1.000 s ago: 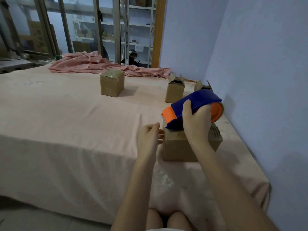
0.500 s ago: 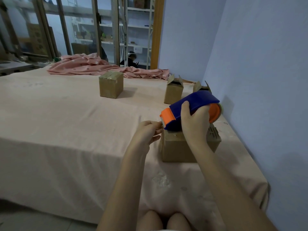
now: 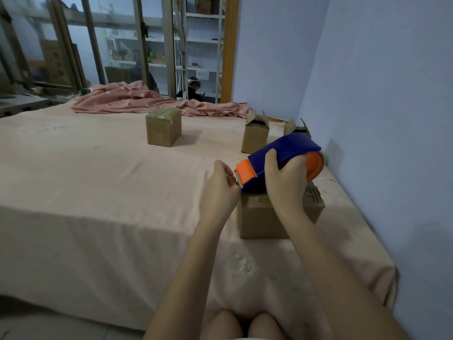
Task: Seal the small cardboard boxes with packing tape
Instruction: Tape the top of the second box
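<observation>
Since a second ago, the left hand has closed in from beside the box to the cutter end of the dispenser, its fingertips now pinched at the orange nose — apparently on the tape's free end, though the tape itself is too small to make out.

Far left on the pink-sheeted table stands a taped box, already sealed across its top. Right of it, two open boxes wait near the wall with flaps up. Nearest the person sits the box in hand, flaps down, no tape visible on the part that shows. Above it the right hand is wrapped around the blue tape dispenser, holding it just over the box top.

Step in hand: starting the strip. Next, I judge, the end must be drawn out and pressed onto the near side — then the dispenser pulled back along the seam.
</observation>
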{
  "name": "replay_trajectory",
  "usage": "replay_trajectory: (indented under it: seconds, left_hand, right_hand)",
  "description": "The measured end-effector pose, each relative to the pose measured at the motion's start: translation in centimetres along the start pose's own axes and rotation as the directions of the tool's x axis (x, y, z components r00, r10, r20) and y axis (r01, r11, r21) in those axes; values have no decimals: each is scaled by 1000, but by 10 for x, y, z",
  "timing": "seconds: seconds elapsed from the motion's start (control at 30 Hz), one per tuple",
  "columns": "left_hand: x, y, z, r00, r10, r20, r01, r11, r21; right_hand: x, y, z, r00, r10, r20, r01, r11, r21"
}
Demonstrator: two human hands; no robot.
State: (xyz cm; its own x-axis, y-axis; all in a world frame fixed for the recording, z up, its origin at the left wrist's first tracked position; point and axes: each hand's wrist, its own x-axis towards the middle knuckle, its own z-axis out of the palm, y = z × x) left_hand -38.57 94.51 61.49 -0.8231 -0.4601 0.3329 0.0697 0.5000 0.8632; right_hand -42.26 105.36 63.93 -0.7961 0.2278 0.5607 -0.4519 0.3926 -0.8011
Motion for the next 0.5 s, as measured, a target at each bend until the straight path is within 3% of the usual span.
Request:
replay_trajectory:
  seconds: [0.17,0.27,0.33,0.4,0.5]
  left_hand:
    - [4,-3,0,991,-125,49,131,979,-154]
    - [6,-10,-7,984,-156,91,161,986,-47]
    - [-1,-16,-9,994,-103,40,104,995,-13]
    - [-14,-19,-6,999,-49,-6,47,979,-198]
    - [-35,-17,11,997,-11,75,44,888,-458]
  right_hand:
    - [-1,-1,2,1000,1,10,-1,1000,1]
    - [0,1,0,1000,-6,9,6,1000,4]
    - [1,1,0,1000,-6,6,5,1000,2]
    - [1,1,0,1000,-1,4,1,1000,3]
    - [2,0,1,1000,-13,4,13,1000,15]
